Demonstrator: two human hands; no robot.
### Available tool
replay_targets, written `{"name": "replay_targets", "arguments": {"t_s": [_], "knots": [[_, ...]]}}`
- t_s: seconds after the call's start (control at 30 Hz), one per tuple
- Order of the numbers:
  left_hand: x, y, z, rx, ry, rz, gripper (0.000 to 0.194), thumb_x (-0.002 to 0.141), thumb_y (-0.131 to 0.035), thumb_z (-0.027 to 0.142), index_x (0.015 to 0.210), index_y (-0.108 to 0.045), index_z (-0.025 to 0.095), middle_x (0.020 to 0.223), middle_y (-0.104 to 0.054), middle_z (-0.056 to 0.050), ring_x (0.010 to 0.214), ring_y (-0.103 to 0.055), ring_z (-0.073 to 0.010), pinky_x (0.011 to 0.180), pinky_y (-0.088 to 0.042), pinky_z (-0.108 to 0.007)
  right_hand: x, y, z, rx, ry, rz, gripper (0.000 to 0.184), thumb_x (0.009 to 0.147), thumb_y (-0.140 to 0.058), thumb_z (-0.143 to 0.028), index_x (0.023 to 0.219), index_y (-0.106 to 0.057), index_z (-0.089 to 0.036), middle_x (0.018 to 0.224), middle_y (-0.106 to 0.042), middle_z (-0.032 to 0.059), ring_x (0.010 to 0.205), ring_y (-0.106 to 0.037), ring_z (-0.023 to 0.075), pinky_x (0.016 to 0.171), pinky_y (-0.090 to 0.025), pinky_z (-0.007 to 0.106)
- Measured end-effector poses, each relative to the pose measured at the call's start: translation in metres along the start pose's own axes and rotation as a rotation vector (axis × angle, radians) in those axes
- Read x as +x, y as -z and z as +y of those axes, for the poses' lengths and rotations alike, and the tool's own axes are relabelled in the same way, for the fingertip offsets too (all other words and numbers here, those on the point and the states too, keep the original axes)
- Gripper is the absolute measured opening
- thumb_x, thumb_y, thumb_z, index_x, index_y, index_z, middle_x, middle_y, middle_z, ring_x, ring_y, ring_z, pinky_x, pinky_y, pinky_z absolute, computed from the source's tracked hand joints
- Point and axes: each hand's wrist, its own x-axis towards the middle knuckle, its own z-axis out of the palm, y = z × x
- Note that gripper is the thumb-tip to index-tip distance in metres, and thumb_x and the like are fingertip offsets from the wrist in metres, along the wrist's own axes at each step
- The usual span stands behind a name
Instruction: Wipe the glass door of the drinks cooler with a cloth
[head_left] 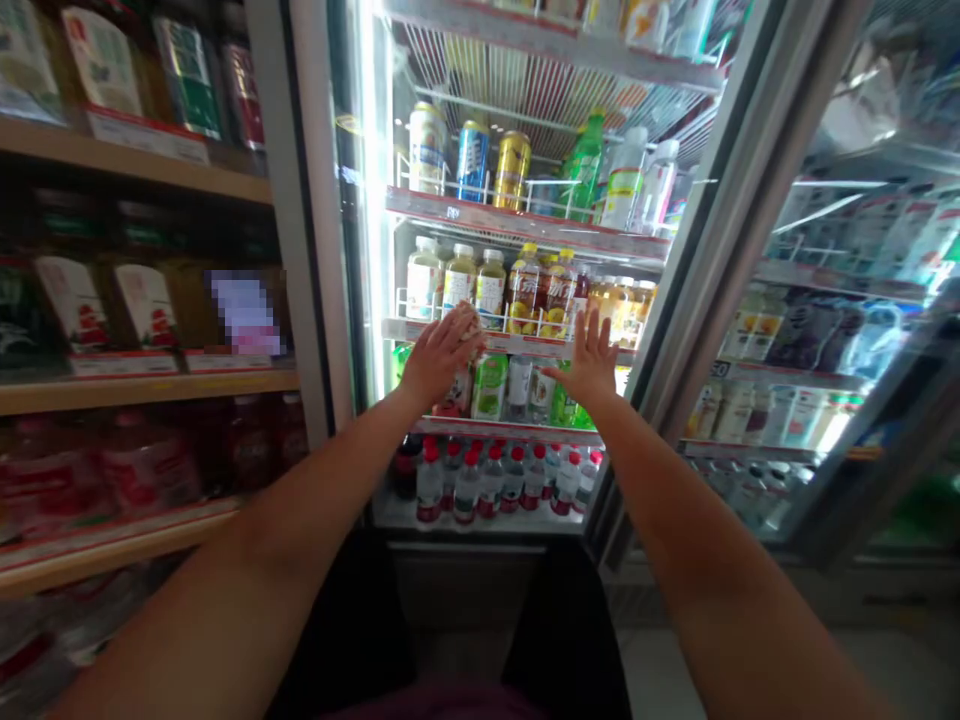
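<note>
Both my arms reach forward into a lit drinks fridge. My left hand (441, 360) is closed over a pale, crumpled cloth (471, 325), held in front of the shelf edge (551, 346) by the white-capped bottles (459, 278). Part of the cloth is hidden under the fingers. My right hand (591, 362) has its fingers spread and holds nothing. It is nearest to the right part of the same shelf, before the small yellowish bottles (624, 308). Whether it touches the shelf edge I cannot tell. Brown bottles with yellow caps (523, 288) stand between the hands.
Cans (512, 170) and a green bottle (586, 165) stand one shelf higher. Red-capped water bottles (490, 480) fill the bottom. A metal door frame (731, 220) borders the fridge on the right. Wooden shelves (142, 388) with bottles line the left.
</note>
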Motion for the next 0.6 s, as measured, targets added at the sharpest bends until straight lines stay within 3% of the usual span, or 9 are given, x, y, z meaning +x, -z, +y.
{"name": "replay_targets", "arguments": {"t_s": [0.13, 0.3, 0.4, 0.53, 0.6], "knots": [[0.005, 0.000, 0.000, 0.021, 0.117, 0.044, 0.060, 0.096, -0.051, 0.004, 0.153, -0.055, 0.024, 0.172, -0.026, -0.010, 0.161, -0.020, -0.0296, 0.125, -0.033, -0.052, -0.001, -0.004, 0.001, -0.004, 0.006, 0.025, 0.133, 0.091, -0.077, -0.056, 0.161, 0.033, -0.027, 0.176, 0.019, 0.0128, 0.163, 0.014, 0.0383, 0.126, -0.015, 0.072], [-0.010, -0.001, 0.005, 0.000, -0.049, -0.027, 0.058, 0.097, -0.048, 0.002, 0.149, -0.058, 0.024, 0.168, -0.036, -0.009, 0.160, -0.024, -0.0271, 0.125, -0.034, -0.049, 0.000, -0.009, 0.003, 0.016, 0.021, 0.044, 0.139, 0.090, -0.078, -0.054, 0.154, 0.042, -0.031, 0.175, 0.022, 0.0114, 0.163, 0.013, 0.0387, 0.125, -0.018, 0.075], [-0.001, 0.001, 0.003, 0.004, -0.009, -0.013, 0.057, 0.097, -0.048, 0.003, 0.147, -0.060, 0.027, 0.169, -0.036, -0.006, 0.159, -0.026, -0.0250, 0.127, -0.030, -0.047, -0.001, -0.005, 0.000, 0.025, 0.013, 0.028, 0.140, 0.089, -0.080, -0.053, 0.156, 0.041, -0.029, 0.175, 0.021, 0.0122, 0.163, 0.012, 0.0389, 0.125, -0.017, 0.073], [0.011, -0.001, 0.012, -0.002, 0.111, 0.015, 0.056, 0.098, -0.051, 0.006, 0.152, -0.055, 0.021, 0.172, -0.028, -0.011, 0.160, -0.022, -0.0303, 0.127, -0.029, -0.051, -0.004, 0.003, -0.005, 0.018, -0.021, 0.001, 0.138, 0.088, -0.081, -0.052, 0.160, 0.034, -0.027, 0.176, 0.019, 0.0118, 0.163, 0.014, 0.0369, 0.128, -0.016, 0.069], [0.012, -0.004, 0.020, -0.014, 0.052, -0.013, 0.054, 0.100, -0.051, 0.007, 0.152, -0.054, 0.020, 0.171, -0.030, -0.012, 0.160, -0.023, -0.0298, 0.127, -0.028, -0.050, -0.004, 0.004, -0.006, 0.021, -0.025, 0.008, 0.138, 0.088, -0.081, -0.052, 0.161, 0.033, -0.027, 0.176, 0.019, 0.0111, 0.163, 0.014, 0.0365, 0.128, -0.016, 0.069]]}}
